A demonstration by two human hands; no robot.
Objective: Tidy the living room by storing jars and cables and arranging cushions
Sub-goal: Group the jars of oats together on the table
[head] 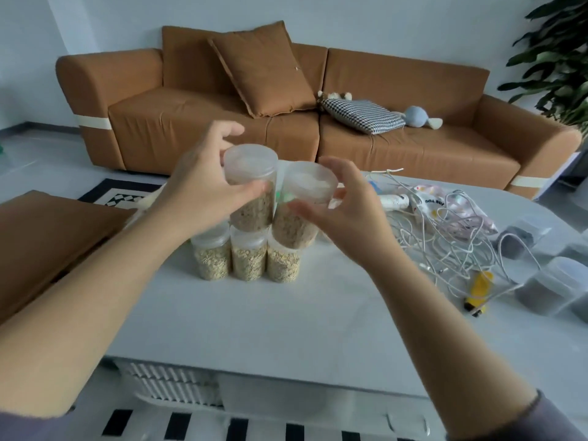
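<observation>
Pose | left hand (pixel 203 192) grips upright jar (pixel 251 186); right hand (pixel 350 214) grips tilted jar (pixel 296 227)

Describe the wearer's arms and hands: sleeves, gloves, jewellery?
The left hand and right hand are bare: no gloves, rings or watch visible. The forearms are uncovered. A greyish-purple left sleeve and right sleeve end near the elbows.

Three clear, lidded oat jars (pixel 248 259) stand upright in a touching row. Left upper jar (pixel 251 189): upright on the row, gripped by the left hand (pixel 203 192). Right upper jar (pixel 302 214): tilted, held by the right hand (pixel 346 211), possibly resting on the row. White cables (pixel 451 237): tangled, to the right. Brown cushion (pixel 264 71): propped upright. Checked cushion (pixel 362 116): lying flat
</observation>
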